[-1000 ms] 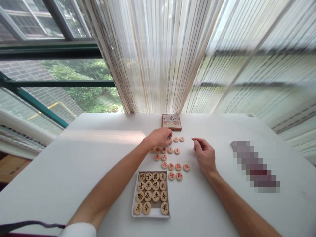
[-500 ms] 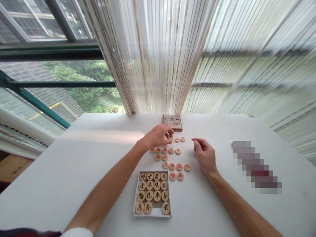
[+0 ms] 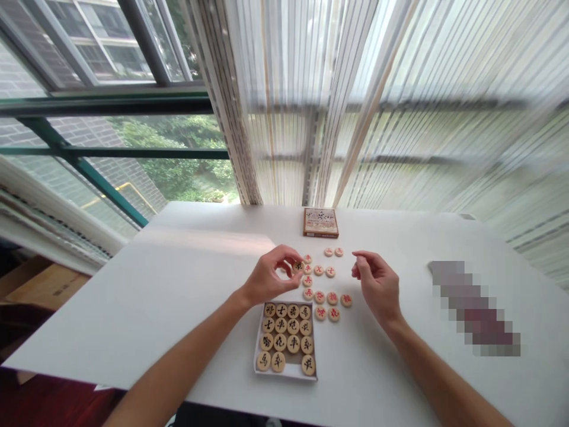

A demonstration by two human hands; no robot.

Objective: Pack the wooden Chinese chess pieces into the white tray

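Observation:
Between thumb and fingers, my left hand [image 3: 272, 274] pinches a round wooden piece with a black character [image 3: 299, 267], just above the red-lettered pieces [image 3: 319, 297] spread on the table. Nearer me, an open white box [image 3: 287, 369] holds rows of black-lettered pieces, with one gap in its front row. My right hand [image 3: 379, 283] rests on the table to the right of the red pieces, its fingers curled; whether anything is inside them is hidden.
A flat box lid with printed writing [image 3: 320, 223] lies beyond the pieces on the white table [image 3: 200, 255]. A pixelated object [image 3: 475, 308] is at the right. Curtains and a window stand behind the table; a cardboard box [image 3: 48, 284] is at the left.
My left hand has come back toward me from near the lid, carrying the black piece toward the open box. My right hand has hardly moved. The camera view has shifted a little.

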